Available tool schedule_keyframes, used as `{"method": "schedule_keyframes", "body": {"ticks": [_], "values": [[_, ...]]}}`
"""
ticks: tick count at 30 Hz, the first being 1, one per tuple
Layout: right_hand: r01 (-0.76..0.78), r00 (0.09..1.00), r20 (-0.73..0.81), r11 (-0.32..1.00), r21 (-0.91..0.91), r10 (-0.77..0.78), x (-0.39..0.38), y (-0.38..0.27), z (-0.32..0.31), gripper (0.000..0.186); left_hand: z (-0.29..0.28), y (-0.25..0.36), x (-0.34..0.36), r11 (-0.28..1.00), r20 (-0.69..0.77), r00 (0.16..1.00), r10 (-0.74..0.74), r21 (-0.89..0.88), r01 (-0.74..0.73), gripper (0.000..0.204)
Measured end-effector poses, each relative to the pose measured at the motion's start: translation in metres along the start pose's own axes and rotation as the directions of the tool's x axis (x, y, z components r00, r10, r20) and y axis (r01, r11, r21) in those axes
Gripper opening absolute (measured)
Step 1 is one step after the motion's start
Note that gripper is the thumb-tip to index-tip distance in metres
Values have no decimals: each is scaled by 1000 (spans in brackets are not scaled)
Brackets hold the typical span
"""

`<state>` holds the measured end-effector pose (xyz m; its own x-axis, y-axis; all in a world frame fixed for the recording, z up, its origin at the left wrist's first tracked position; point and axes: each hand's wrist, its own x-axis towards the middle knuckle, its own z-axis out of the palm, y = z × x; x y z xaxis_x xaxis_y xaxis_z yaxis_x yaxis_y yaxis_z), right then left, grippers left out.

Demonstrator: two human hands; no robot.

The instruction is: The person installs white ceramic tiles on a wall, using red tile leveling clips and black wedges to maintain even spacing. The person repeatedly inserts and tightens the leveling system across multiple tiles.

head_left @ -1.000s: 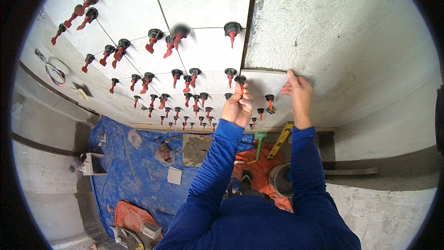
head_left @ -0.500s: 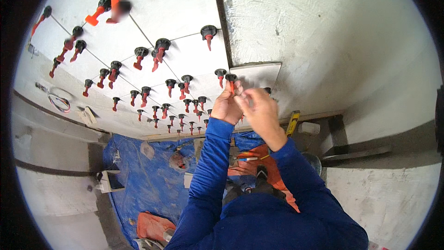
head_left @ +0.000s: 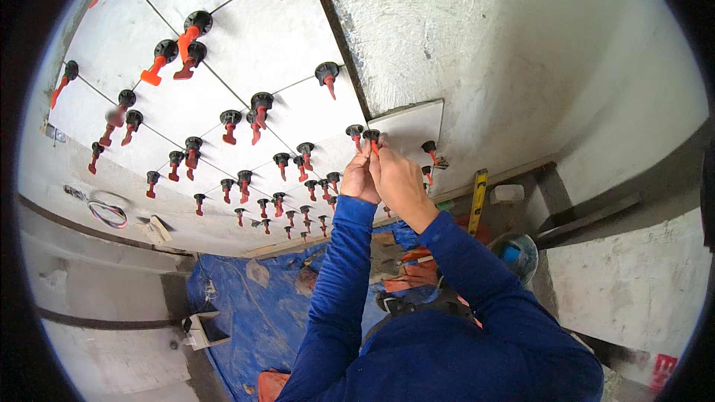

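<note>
A red-handled clip [head_left: 372, 136] is set at the left edge of an end tile [head_left: 417, 126], near that tile's upper corner. It is borne by a broad wall [head_left: 462, 45], bare toward the right and faced with pale tiles [head_left: 294, 97] toward the left. Both blue-sleeved forearms are raised and angled together, the left nearly upright, the right slanted up and leftward. The right hand [head_left: 402, 182] is crossed before the left hand [head_left: 357, 181], its back exposed, its fingers [head_left: 380, 162] bent and clamped on the clip's red handle. The left hand's fingers are partly covered; whether they are clamped cannot be told. Just beside, a second clip [head_left: 355, 132] is seated.
</note>
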<state>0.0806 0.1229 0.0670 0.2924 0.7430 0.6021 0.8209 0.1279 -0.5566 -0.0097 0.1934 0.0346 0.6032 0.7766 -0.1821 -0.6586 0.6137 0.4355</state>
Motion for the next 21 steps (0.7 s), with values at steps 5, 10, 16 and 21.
{"method": "schedule_keyframes", "body": {"ticks": [5, 10, 16, 21], "values": [[-437, 898, 222, 716, 544, 380, 3, -3, 6, 27, -4, 7, -1, 995, 0, 998, -65, 80, 65, 27], [-635, 725, 541, 111, 764, 426, 5, -6, -1, 30, -11, 19, 2, 985, 143, 980, -141, 122, 124, 21], [-623, 721, 546, 55, 780, 426, 3, -7, 0, 35, 4, 8, 4, 996, -123, 992, 7, 92, 5, 15], [-641, 708, 580, 21, 767, 402, 1, -9, -1, 33, 5, 10, -9, 987, 3, 1000, 9, 160, -9, 18]]}}
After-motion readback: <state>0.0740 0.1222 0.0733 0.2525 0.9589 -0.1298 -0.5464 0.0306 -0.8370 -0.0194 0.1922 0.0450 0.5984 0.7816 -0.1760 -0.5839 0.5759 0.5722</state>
